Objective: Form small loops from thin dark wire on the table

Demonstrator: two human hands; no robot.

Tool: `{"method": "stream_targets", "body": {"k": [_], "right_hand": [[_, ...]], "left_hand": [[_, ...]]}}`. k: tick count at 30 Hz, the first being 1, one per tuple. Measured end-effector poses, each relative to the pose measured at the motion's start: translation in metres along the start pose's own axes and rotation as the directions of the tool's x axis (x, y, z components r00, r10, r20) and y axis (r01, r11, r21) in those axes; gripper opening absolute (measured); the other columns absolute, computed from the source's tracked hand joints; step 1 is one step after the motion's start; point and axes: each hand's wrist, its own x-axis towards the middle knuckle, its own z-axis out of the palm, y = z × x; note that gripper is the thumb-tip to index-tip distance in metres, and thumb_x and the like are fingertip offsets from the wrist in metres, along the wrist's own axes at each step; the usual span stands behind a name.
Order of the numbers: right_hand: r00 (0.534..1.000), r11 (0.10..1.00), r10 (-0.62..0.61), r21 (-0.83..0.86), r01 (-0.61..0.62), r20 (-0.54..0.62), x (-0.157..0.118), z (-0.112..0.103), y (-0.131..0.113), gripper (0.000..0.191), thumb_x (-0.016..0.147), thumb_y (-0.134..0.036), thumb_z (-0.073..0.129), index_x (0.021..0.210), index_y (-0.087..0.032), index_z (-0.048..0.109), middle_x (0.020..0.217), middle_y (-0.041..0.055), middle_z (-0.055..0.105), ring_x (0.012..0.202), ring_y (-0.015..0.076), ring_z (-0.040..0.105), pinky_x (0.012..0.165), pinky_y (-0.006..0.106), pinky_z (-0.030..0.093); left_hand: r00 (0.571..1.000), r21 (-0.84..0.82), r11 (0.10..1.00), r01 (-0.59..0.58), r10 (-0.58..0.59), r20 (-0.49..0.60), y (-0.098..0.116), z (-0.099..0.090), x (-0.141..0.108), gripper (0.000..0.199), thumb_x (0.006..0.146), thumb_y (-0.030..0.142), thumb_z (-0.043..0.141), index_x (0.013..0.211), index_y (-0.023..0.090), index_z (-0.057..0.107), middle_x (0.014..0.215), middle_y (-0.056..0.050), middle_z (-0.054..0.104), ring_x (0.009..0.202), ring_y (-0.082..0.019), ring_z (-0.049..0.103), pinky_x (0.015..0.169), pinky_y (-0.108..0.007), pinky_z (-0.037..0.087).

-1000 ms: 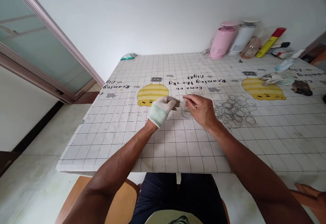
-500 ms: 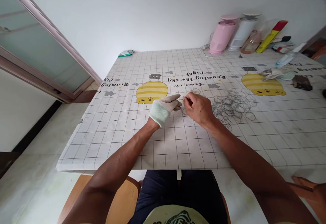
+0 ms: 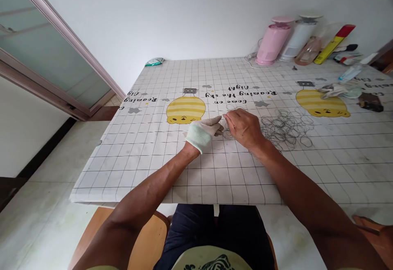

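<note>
My left hand (image 3: pixel 205 131) wears a pale glove with a mint cuff, its fingers pressed together and pointing right. Just beside its fingertips is my bare right hand (image 3: pixel 244 127), closed in a pinch. Whatever either hand holds is too small to make out. A loose tangle of thin dark wire-like loops (image 3: pixel 287 128) lies on the checked tablecloth (image 3: pixel 147 155) to the right of my right hand, and a few more loops show between and behind the hands.
A pink device (image 3: pixel 273 42), a white device (image 3: pixel 298 40), a bottle (image 3: pixel 308 51) and a yellow-red box (image 3: pixel 334 44) stand at the back right. Another glove (image 3: pixel 337 90) and a dark object (image 3: pixel 371 102) lie at the right. A green packet (image 3: pixel 154 62) sits at the back left.
Both hands appear slightly further right, along with a small shift of the whole view. The fingertips of the two hands are a little closer together.
</note>
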Motion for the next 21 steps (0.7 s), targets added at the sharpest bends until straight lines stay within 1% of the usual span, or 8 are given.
{"method": "stream_targets", "body": {"k": [3, 6, 10, 13, 15, 17, 19, 21], "right_hand": [[0.998, 0.999, -0.042, 0.01, 0.042, 0.039, 0.002, -0.002, 0.006, 0.039, 0.111, -0.025, 0.044, 0.074, -0.023, 0.056, 0.069, 0.0058, 0.059, 0.069, 0.0219, 0.05, 0.061, 0.038, 0.035], [0.99, 0.991, -0.127, -0.023, 0.128, 0.065, 0.005, -0.004, 0.013, 0.04, 0.111, -0.021, 0.042, 0.073, -0.023, 0.057, 0.069, 0.0052, 0.057, 0.07, 0.0218, 0.049, 0.063, 0.038, 0.036], [0.967, 0.97, -0.232, -0.042, 0.238, 0.107, 0.01, -0.007, 0.019, 0.043, 0.111, -0.016, 0.038, 0.073, -0.023, 0.056, 0.07, 0.0044, 0.055, 0.07, 0.021, 0.046, 0.063, 0.038, 0.035], [0.955, 0.961, -0.27, -0.028, 0.275, 0.12, 0.014, -0.005, 0.021, 0.043, 0.112, -0.016, 0.038, 0.074, -0.022, 0.056, 0.069, 0.004, 0.054, 0.069, 0.0202, 0.045, 0.062, 0.037, 0.035], [0.958, 0.964, -0.264, -0.011, 0.267, 0.112, 0.016, -0.002, 0.023, 0.041, 0.113, -0.019, 0.04, 0.076, -0.021, 0.057, 0.07, 0.0043, 0.057, 0.069, 0.02, 0.047, 0.062, 0.036, 0.035], [0.966, 0.971, -0.239, 0.025, 0.237, 0.098, 0.017, 0.0, 0.024, 0.036, 0.113, -0.023, 0.043, 0.082, -0.02, 0.061, 0.075, 0.006, 0.063, 0.072, 0.0207, 0.053, 0.062, 0.036, 0.038], [0.977, 0.978, -0.197, 0.081, 0.19, 0.085, 0.016, -0.002, 0.026, 0.028, 0.113, -0.026, 0.047, 0.094, -0.019, 0.066, 0.086, 0.0086, 0.07, 0.078, 0.0224, 0.061, 0.065, 0.036, 0.042], [0.993, 0.985, -0.103, 0.141, 0.095, 0.049, 0.014, -0.008, 0.027, 0.019, 0.111, -0.03, 0.052, 0.109, -0.019, 0.068, 0.099, 0.011, 0.075, 0.088, 0.0246, 0.067, 0.068, 0.036, 0.047]], "left_hand": [[1.0, -0.001, 1.0, 0.022, -0.022, -0.005, 0.0, 0.002, 0.0, 0.03, 0.092, 0.008, 0.07, 0.117, 0.019, 0.084, 0.085, -0.002, 0.082, 0.075, -0.014, 0.077, 0.084, -0.031, 0.064], [0.999, -0.006, 0.999, 0.032, -0.032, -0.018, -0.001, 0.004, 0.0, 0.03, 0.092, 0.008, 0.07, 0.117, 0.018, 0.084, 0.084, -0.002, 0.081, 0.073, -0.013, 0.075, 0.083, -0.03, 0.064], [1.0, -0.001, 1.0, 0.008, -0.008, -0.004, -0.007, 0.004, 0.003, 0.027, 0.095, 0.01, 0.067, 0.114, 0.017, 0.085, 0.082, -0.003, 0.08, 0.071, -0.013, 0.074, 0.078, -0.028, 0.063], [1.0, 0.015, 1.0, 0.0, 0.0, 0.006, -0.01, 0.001, 0.006, 0.027, 0.093, 0.01, 0.069, 0.114, 0.018, 0.085, 0.085, -0.002, 0.081, 0.074, -0.013, 0.075, 0.08, -0.028, 0.063], [1.0, 0.022, 1.0, -0.002, 0.002, 0.002, -0.009, 0.001, 0.006, 0.028, 0.092, 0.01, 0.069, 0.114, 0.018, 0.084, 0.086, -0.002, 0.082, 0.076, -0.013, 0.076, 0.081, -0.027, 0.063], [1.0, 0.024, 1.0, -0.005, 0.005, -0.006, -0.006, 0.001, 0.006, 0.029, 0.092, 0.01, 0.069, 0.116, 0.018, 0.084, 0.085, -0.002, 0.082, 0.077, -0.014, 0.077, 0.083, -0.028, 0.063], [1.0, 0.004, 1.0, -0.006, 0.006, -0.013, -0.002, 0.001, 0.006, 0.032, 0.092, 0.011, 0.069, 0.12, 0.017, 0.082, 0.087, -0.003, 0.083, 0.078, -0.015, 0.078, 0.086, -0.029, 0.064], [0.999, -0.053, 0.999, -0.014, 0.012, -0.031, 0.002, 0.0, 0.005, 0.035, 0.093, 0.013, 0.069, 0.126, 0.014, 0.08, 0.091, -0.005, 0.084, 0.08, -0.017, 0.08, 0.087, -0.031, 0.065]]}}
